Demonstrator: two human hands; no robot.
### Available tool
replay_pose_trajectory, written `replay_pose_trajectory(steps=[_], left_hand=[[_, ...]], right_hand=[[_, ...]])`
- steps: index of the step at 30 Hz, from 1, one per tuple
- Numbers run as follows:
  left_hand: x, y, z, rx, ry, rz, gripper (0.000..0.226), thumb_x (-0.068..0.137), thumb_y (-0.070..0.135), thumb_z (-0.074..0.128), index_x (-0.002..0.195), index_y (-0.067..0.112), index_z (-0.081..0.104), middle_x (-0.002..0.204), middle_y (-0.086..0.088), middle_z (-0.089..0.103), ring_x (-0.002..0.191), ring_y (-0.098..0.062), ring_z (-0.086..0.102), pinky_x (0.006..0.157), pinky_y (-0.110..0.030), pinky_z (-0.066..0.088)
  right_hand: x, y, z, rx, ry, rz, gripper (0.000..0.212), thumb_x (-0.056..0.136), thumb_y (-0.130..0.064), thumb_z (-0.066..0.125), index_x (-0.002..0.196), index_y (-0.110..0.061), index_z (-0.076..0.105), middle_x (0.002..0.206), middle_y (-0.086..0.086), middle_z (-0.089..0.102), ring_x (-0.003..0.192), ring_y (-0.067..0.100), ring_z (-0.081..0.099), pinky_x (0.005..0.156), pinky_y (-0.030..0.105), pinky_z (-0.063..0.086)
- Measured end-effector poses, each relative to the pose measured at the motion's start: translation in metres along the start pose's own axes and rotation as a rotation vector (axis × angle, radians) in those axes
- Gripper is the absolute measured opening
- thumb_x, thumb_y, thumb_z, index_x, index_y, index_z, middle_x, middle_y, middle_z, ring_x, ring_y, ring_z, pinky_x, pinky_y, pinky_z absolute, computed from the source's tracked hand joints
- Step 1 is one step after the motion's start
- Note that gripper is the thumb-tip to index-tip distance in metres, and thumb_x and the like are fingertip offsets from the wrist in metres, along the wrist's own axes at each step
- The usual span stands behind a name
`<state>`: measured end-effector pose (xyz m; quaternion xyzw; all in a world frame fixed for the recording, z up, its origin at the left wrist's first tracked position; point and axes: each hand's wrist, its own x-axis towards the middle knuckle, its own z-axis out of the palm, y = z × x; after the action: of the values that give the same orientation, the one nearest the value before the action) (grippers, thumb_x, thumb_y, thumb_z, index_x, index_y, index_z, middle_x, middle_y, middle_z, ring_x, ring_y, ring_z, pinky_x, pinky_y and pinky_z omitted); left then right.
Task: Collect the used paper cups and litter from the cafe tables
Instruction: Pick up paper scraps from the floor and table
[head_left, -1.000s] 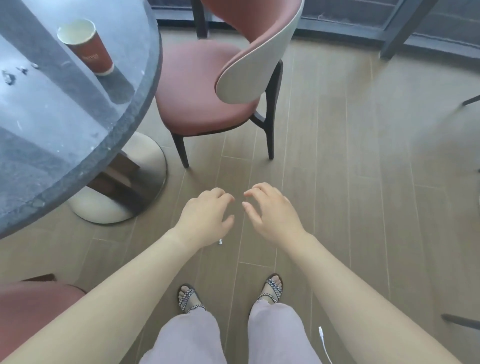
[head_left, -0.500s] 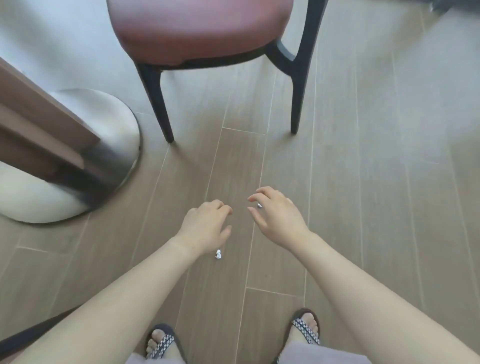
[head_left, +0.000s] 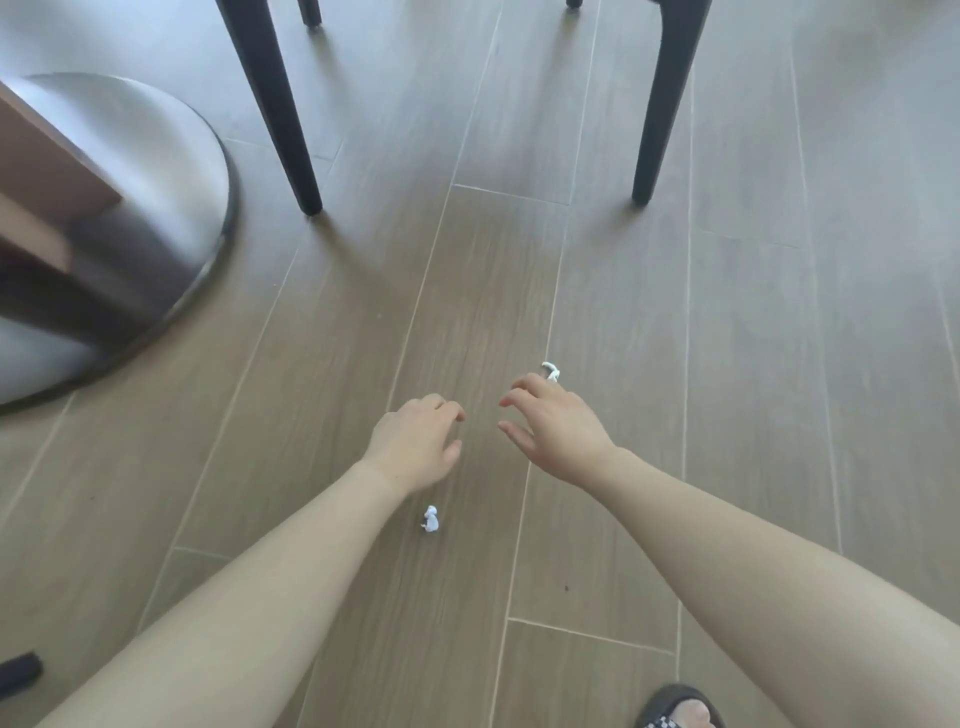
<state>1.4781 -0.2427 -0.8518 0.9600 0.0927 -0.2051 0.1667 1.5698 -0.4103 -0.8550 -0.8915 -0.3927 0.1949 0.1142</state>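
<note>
Two small white scraps of litter lie on the wooden floor. One crumpled scrap (head_left: 430, 518) sits just below my left hand (head_left: 418, 441), near its wrist. The other scrap (head_left: 551, 371) lies right at the fingertips of my right hand (head_left: 553, 426), partly hidden by them. Both hands are stretched low over the floor with fingers curled and apart, holding nothing. No paper cup is in view.
A round metal table base (head_left: 156, 171) with a wooden pedestal stands at the left. Two black chair legs (head_left: 280, 114) (head_left: 660, 104) rise ahead of my hands. My sandalled foot (head_left: 680, 709) shows at the bottom right, and a dark object (head_left: 18, 670) at the bottom left.
My view has dropped closer to the floor; the table top, cup and chair seat have left the frame. Both hands have reached lower and forward, the right one up to the far scrap.
</note>
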Motion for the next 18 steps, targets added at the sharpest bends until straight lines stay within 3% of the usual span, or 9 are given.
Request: replay_pose_trajectory(steps=[6, 12, 18], left_hand=[[-0.016, -0.006, 0.032, 0.008, -0.099, 0.011, 0.03, 0.09, 0.033, 0.048, 0.119, 0.023, 0.049, 0.12, 0.003, 0.051, 0.107, -0.018, 0.051, 0.071, -0.032, 0.042], [-0.029, -0.014, 0.05, 0.049, -0.108, 0.046, 0.032, 0.091, 0.034, 0.045, 0.12, 0.021, 0.048, 0.122, 0.002, 0.05, 0.105, -0.022, 0.053, 0.074, -0.036, 0.046], [-0.036, -0.019, 0.062, 0.214, -0.163, 0.088, 0.041, 0.085, 0.047, 0.05, 0.116, 0.02, 0.045, 0.118, 0.001, 0.047, 0.102, -0.021, 0.052, 0.072, -0.035, 0.044]], right_hand=[[-0.014, 0.009, 0.021, 0.008, -0.021, 0.063, 0.035, 0.09, -0.034, 0.051, 0.12, -0.016, 0.051, 0.127, 0.003, 0.046, 0.112, 0.024, 0.047, 0.082, 0.039, 0.043], [-0.015, 0.026, 0.033, -0.084, -0.105, 0.041, 0.04, 0.091, -0.034, 0.048, 0.126, -0.015, 0.044, 0.131, 0.004, 0.04, 0.117, 0.025, 0.042, 0.085, 0.038, 0.041], [0.003, 0.025, 0.028, -0.085, -0.087, 0.104, 0.039, 0.091, -0.033, 0.049, 0.123, -0.012, 0.043, 0.131, 0.006, 0.038, 0.116, 0.026, 0.041, 0.083, 0.04, 0.043]])
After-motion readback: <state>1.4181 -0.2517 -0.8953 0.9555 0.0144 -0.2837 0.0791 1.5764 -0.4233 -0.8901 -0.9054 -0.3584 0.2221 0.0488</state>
